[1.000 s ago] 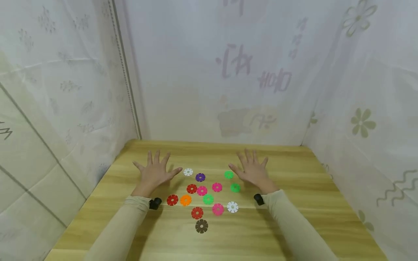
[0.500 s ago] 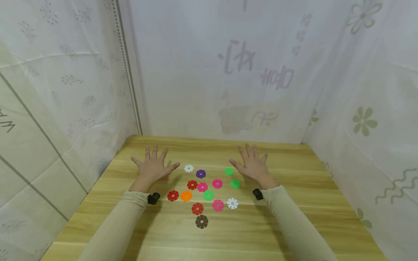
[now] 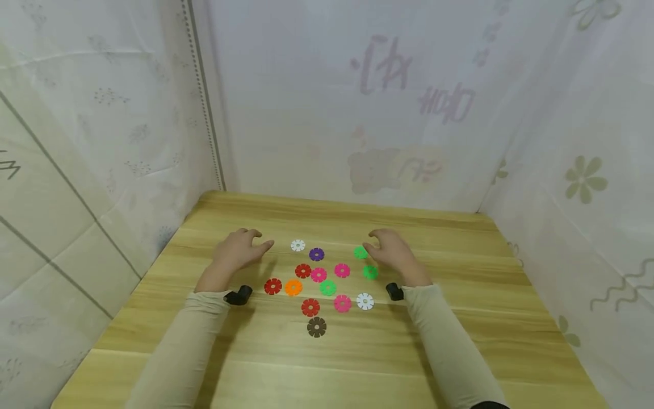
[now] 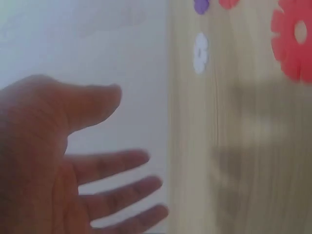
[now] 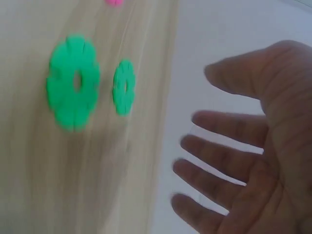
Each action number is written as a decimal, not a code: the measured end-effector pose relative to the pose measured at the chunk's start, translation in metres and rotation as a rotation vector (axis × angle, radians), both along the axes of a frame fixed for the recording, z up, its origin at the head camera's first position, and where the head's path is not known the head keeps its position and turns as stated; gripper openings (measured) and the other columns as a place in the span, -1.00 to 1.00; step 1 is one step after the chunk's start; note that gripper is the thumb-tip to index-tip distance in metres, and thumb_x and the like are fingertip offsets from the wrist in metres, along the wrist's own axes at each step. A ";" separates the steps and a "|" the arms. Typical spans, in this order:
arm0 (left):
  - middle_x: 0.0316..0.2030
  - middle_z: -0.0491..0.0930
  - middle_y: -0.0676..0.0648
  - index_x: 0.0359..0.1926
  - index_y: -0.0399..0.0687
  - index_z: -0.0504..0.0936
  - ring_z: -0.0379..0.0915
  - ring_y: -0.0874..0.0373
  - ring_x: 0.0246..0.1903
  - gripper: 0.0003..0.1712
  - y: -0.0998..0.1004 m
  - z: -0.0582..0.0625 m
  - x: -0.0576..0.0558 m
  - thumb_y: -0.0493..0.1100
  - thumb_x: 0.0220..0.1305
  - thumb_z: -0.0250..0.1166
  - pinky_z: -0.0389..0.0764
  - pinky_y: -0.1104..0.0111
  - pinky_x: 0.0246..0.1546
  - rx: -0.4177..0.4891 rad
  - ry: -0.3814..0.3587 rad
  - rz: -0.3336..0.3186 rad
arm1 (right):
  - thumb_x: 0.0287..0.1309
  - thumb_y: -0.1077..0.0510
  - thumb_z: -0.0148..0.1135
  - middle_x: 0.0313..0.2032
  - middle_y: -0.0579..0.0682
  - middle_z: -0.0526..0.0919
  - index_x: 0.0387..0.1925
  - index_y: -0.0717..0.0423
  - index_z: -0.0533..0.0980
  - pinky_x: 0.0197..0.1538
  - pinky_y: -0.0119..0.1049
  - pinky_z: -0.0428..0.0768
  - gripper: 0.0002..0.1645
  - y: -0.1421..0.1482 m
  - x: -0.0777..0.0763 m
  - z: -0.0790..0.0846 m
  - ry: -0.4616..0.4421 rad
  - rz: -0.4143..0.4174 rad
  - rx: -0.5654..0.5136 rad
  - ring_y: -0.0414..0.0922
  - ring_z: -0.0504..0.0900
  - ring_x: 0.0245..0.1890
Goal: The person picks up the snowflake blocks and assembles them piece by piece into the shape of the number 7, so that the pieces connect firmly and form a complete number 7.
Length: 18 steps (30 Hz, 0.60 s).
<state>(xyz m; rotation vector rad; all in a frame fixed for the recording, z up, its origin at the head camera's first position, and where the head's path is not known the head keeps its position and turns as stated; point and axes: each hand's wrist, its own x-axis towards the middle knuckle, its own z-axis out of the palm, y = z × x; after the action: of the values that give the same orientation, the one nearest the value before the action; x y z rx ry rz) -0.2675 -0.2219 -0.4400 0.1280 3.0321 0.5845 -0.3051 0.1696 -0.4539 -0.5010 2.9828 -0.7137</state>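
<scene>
Hovers over the tabletop (image 3: 286, 363) with left hand (image 3: 235, 251) and right hand (image 3: 393, 251) empty, fingers (image 4: 129, 191) wide, seemingly at ready step; to take a green disc (image 5: 63, 92), lower and pinch.

L fingers (image 4: 124, 192) & R fingers (image 5: 219, 154) now half-curled, prev. splayed

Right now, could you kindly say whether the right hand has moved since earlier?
Yes: in the head view, the right hand has come left, toward the farthest green disc.
</scene>
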 end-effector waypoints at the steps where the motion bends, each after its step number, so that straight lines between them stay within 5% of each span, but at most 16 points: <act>1: 0.29 0.40 -0.40 0.32 -0.22 0.48 0.33 -0.37 0.25 -0.19 0.003 -0.001 0.000 0.36 0.43 0.03 0.40 -0.28 0.14 0.017 -0.006 -0.028 | 0.43 -0.08 0.15 0.27 0.23 0.50 0.28 0.26 0.47 0.33 0.16 0.38 -0.40 -0.003 0.001 -0.001 -0.023 0.020 -0.024 0.22 0.38 0.34; 9: 0.02 0.62 -0.24 0.17 -0.27 0.60 0.56 -0.14 -0.01 -0.44 0.040 -0.019 -0.007 0.09 0.39 0.28 0.57 -0.02 0.04 0.137 -0.029 -0.218 | 0.39 0.08 0.22 0.08 0.17 0.64 0.15 0.30 0.56 0.18 0.02 0.55 -0.56 -0.026 0.001 -0.021 -0.089 0.192 -0.170 0.12 0.58 0.13; 18: -0.14 0.55 -0.09 -0.01 -0.18 0.63 0.47 0.03 -0.20 -0.50 0.063 -0.038 -0.005 0.06 0.18 0.49 0.58 0.12 -0.05 0.179 -0.112 -0.215 | 0.22 0.11 0.42 -0.09 0.04 0.65 0.02 0.25 0.61 0.07 -0.15 0.61 -0.59 -0.038 0.011 -0.036 -0.114 0.317 -0.171 -0.06 0.62 -0.08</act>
<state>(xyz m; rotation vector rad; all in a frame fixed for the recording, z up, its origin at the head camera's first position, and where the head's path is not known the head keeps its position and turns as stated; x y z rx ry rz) -0.2729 -0.1586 -0.4781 0.4076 2.8049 0.8118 -0.2936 0.1320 -0.4895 -0.8844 2.6603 -0.9303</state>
